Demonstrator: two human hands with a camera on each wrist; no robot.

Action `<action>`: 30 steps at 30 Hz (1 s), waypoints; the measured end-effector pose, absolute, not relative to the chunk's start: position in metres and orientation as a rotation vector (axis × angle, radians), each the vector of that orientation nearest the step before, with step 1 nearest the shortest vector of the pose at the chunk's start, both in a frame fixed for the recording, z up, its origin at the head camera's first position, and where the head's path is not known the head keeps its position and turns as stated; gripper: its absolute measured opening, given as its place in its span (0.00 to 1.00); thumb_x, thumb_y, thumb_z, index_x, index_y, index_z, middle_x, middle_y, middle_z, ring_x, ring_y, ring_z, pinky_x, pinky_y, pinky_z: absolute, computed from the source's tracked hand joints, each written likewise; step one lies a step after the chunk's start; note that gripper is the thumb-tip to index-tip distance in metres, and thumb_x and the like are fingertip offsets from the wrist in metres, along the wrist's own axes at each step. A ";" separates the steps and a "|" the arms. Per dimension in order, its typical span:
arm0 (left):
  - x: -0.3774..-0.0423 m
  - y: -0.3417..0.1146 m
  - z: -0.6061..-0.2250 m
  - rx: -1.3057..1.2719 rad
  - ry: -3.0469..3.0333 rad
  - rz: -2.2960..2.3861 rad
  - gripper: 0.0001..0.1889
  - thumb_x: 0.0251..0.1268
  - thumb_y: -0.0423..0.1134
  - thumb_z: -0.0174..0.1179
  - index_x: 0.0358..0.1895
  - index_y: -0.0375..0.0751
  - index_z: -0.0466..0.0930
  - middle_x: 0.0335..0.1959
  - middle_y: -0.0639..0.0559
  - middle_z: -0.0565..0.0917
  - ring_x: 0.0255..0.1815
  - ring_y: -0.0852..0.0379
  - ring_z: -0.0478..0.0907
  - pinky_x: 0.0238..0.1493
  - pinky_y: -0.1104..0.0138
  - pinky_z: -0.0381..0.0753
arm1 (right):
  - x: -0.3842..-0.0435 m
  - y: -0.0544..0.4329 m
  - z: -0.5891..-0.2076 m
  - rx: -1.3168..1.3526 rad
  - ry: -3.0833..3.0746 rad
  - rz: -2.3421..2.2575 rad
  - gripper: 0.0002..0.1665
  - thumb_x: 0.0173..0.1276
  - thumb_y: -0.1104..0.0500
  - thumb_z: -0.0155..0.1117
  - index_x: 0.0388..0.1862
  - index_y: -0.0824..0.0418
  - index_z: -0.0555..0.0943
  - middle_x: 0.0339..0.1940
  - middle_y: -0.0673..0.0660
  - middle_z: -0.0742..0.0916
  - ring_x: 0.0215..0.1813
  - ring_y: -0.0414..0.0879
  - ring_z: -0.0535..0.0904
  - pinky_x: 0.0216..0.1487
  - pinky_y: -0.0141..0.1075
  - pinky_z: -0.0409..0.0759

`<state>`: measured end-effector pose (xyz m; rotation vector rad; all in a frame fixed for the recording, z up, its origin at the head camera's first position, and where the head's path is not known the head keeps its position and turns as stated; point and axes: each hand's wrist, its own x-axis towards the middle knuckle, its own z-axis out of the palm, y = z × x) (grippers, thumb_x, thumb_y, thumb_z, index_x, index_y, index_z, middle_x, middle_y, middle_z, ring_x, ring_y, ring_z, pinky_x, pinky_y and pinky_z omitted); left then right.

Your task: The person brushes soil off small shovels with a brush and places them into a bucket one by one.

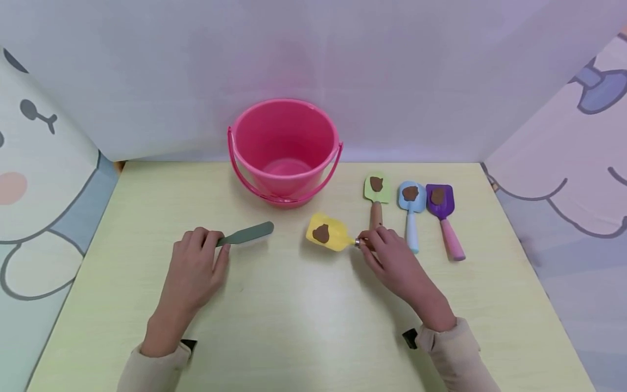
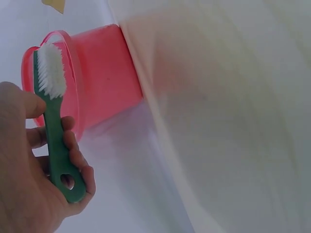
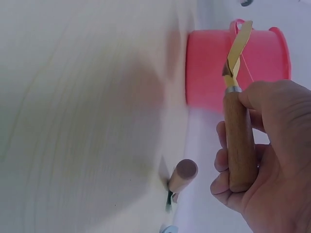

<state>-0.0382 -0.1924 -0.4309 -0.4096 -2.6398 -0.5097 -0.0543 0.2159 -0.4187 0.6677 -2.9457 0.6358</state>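
Observation:
My left hand point(image 1: 193, 267) grips a green scrub brush point(image 1: 250, 233) by its handle, near the table's left-middle. White bristles point(image 2: 50, 70) show on the brush in the left wrist view, and its handle has a hole at the end. In my right hand point(image 1: 399, 267) is a small yellow shovel point(image 1: 338, 235), its wooden handle point(image 3: 239, 141) wrapped by the fingers. A brown patch point(image 1: 320, 233) lies on the yellow blade. Between and behind both hands stands a pink bucket point(image 1: 276, 185), upright, its carrying handle hanging down in front.
A green shovel point(image 1: 385, 191) with a wooden handle, a light blue one point(image 1: 412, 223) and a purple one point(image 1: 443, 209) with a pink handle lie at the right, each with a brown patch. A pale wall point(image 1: 392, 81) rises behind the table; cartoon-printed panels point(image 1: 578, 179) flank it.

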 end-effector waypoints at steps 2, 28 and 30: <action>-0.038 -0.190 -0.428 -0.440 -2.623 -0.504 0.10 0.69 0.38 0.61 0.44 0.33 0.79 0.36 0.40 0.76 0.35 0.42 0.71 0.36 0.51 0.71 | -0.055 0.215 -0.419 0.699 -2.930 0.603 0.11 0.80 0.54 0.59 0.56 0.55 0.81 0.44 0.51 0.83 0.43 0.48 0.76 0.46 0.43 0.74; -0.022 -0.136 -0.409 -0.501 -2.553 -0.496 0.15 0.58 0.36 0.76 0.43 0.32 0.83 0.37 0.41 0.81 0.34 0.44 0.75 0.33 0.56 0.74 | -0.048 0.170 -0.407 0.753 -2.828 0.238 0.12 0.74 0.54 0.69 0.52 0.55 0.81 0.40 0.54 0.84 0.41 0.51 0.79 0.40 0.43 0.78; -0.021 -0.132 -0.409 -0.501 -2.551 -0.496 0.15 0.58 0.37 0.76 0.42 0.32 0.83 0.36 0.41 0.81 0.33 0.44 0.75 0.32 0.57 0.74 | -0.047 0.168 -0.406 0.763 -2.817 0.218 0.12 0.74 0.54 0.69 0.52 0.55 0.81 0.40 0.54 0.84 0.39 0.51 0.78 0.40 0.42 0.77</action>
